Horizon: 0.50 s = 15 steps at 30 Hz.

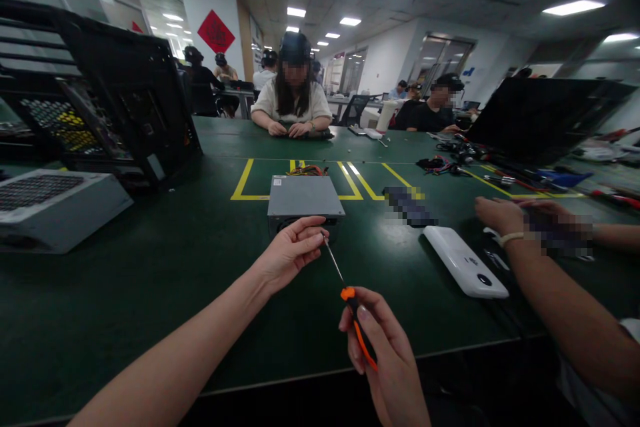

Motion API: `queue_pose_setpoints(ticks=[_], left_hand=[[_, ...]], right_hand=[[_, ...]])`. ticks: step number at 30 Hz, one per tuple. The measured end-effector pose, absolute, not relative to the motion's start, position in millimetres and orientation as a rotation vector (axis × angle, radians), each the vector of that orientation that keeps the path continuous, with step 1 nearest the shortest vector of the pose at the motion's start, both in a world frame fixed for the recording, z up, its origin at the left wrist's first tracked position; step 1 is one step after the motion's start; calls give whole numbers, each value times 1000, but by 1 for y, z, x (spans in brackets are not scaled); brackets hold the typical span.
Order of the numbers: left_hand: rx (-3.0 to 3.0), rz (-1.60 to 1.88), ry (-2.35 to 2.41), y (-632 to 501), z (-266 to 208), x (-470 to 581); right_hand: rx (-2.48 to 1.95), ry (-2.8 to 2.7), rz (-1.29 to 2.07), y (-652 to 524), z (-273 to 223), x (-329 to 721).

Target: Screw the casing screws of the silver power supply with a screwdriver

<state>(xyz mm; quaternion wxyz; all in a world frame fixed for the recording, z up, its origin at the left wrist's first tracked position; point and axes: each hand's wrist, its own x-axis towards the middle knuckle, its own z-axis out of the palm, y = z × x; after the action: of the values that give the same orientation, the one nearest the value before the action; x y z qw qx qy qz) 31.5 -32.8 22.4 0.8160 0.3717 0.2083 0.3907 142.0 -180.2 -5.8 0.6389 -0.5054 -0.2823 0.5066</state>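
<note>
My right hand (383, 347) is closed round the orange and black handle of a screwdriver (360, 328), whose thin metal shaft points up and to the left. At the tip of the shaft, the thumb and fingers of my left hand (295, 247) are pinched together. Whatever they hold there is too small to make out. Just beyond my left hand a grey metal power supply (306, 195) sits on the green table, its front face partly covered by my fingers. Coloured cables (307, 171) come out behind it.
An open black computer case (115, 93) and another grey power supply (65, 203) stand at the left. A white power bank-like device (465, 261) lies at the right, beside a co-worker's arms (540, 280). Another person sits opposite. Yellow tape (243, 180) marks the table.
</note>
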Motion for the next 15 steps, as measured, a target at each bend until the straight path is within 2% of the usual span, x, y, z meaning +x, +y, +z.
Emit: queue_pose_setpoints(ticks=[15], left_hand=[[902,806,435,-33,26,30]], right_hand=[[-1227,-644,1079,-178,-9,133]])
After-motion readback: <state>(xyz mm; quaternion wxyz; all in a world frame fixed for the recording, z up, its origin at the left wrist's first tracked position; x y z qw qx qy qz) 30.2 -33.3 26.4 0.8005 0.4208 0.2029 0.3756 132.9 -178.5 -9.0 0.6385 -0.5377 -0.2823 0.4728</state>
